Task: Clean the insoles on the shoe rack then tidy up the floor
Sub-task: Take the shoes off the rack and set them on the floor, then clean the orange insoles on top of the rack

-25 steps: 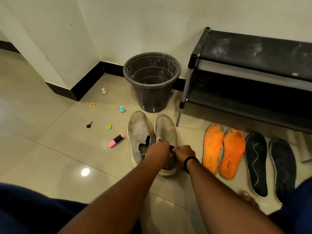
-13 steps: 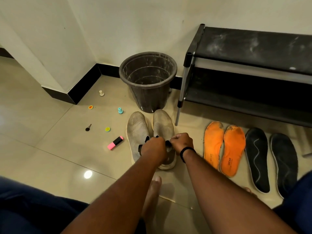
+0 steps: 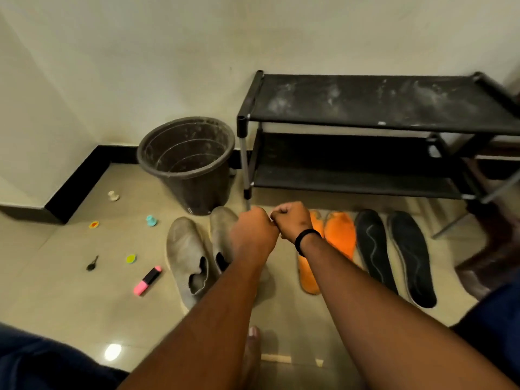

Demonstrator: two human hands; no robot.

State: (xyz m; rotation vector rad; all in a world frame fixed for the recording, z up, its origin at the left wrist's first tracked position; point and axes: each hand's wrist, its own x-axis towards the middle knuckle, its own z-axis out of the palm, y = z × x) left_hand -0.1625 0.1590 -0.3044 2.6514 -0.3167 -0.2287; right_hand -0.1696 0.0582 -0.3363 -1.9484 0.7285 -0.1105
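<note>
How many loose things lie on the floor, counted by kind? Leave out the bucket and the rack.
Orange insoles: 2
Black insoles: 2
Grey shoes: 2
Pink highlighter: 1
Small dark key-like item: 1
Small coloured bits: 4
Total: 12

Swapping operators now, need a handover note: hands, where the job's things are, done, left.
Left hand and right hand: both fisted, knuckles touching, above the grey shoes; whether they pinch anything cannot be told.
Orange insoles and black insoles lie on the floor in front of the shoe rack; its shelves hold nothing visible.
Done: insoles are off the rack.
Left: pink highlighter, key and small bits on the floor; bin stands by.
</note>
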